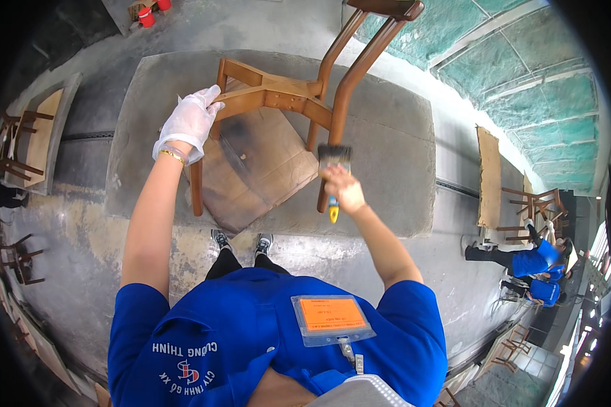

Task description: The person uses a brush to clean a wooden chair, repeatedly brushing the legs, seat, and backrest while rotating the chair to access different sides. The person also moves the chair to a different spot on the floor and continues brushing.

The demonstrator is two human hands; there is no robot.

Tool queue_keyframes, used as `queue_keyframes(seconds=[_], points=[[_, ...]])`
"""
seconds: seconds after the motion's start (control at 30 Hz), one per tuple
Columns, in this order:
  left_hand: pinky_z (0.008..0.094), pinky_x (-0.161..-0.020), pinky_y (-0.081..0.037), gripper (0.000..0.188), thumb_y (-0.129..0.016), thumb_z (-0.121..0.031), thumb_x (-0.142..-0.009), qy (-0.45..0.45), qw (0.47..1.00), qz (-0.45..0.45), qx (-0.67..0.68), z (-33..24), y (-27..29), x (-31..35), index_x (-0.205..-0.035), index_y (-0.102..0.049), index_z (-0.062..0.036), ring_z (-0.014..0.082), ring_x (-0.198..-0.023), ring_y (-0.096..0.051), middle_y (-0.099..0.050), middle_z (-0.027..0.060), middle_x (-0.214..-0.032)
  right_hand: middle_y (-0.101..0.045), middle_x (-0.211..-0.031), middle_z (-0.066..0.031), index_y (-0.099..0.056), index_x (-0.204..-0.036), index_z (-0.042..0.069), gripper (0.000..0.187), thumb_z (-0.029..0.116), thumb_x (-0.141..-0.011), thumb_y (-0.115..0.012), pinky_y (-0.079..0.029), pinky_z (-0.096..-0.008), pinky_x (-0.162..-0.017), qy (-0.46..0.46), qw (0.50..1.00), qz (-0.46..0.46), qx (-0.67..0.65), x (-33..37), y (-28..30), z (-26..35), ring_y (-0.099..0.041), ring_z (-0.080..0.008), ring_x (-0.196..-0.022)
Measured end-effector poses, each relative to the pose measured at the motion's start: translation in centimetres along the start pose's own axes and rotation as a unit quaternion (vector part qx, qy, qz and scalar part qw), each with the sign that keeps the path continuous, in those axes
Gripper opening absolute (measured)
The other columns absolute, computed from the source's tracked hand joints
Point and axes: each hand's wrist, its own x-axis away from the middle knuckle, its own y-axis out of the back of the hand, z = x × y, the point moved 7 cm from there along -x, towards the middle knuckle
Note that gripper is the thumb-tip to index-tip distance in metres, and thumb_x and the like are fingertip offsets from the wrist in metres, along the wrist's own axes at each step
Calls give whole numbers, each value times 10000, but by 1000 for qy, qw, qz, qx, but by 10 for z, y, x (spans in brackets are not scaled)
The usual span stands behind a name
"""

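A brown wooden chair frame (265, 100) without a seat panel stands upright before me, its cross-shaped seat rails bare. My left hand (187, 124), in a thin whitish plastic glove, is closed on the frame's near left corner. In my bare right hand (346, 190) is a wide paintbrush (335, 155), held with the fingers around its handle, which ends in blue and yellow. The dark bristles point away from me and lie at the chair's near right leg. Whether they touch the wood I cannot tell.
Flattened cardboard (265, 159) lies under the chair on a grey platform (394, 156). Other chairs stand at both sides. Two people in blue shirts (533, 261) work at a chair (540, 203) on the right. A red bucket (146, 17) sits at the far left.
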Motion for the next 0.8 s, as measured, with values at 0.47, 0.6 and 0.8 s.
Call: queue_keyframes(seconds=[0.47,0.6,0.8], points=[[383,-1173,-484,422,-625,-180,-1084,61,980,36,187,-5,-4,-1,-1489,-638,-59,341,-1351,-649,-634,180,-1529,-709,-1403,-198,-621,-801,38,206,-91,-888,-755,-596,-405,-1010,-162,884,-375,-229,-128,115,-5,-727,-356,-1241],[393,-1179,-481,419,-620,-203,-1085,28,997,18,72,-9,-5,-2,-1474,-646,-50,361,-1367,-626,-644,178,-1511,-710,-1381,-223,-631,-814,55,191,-73,-843,-770,-604,-416,-998,-274,860,-400,-157,-129,108,26,-732,-385,-1223],[328,-1175,-482,442,-559,-37,-1102,-12,998,35,53,-10,-9,1,-1537,-549,39,279,-1372,-660,-618,184,-1554,-701,-1385,-204,-663,-805,62,191,-126,-794,-697,-599,-431,-1038,-397,844,-316,-176,-117,49,45,-700,-382,-1289]])
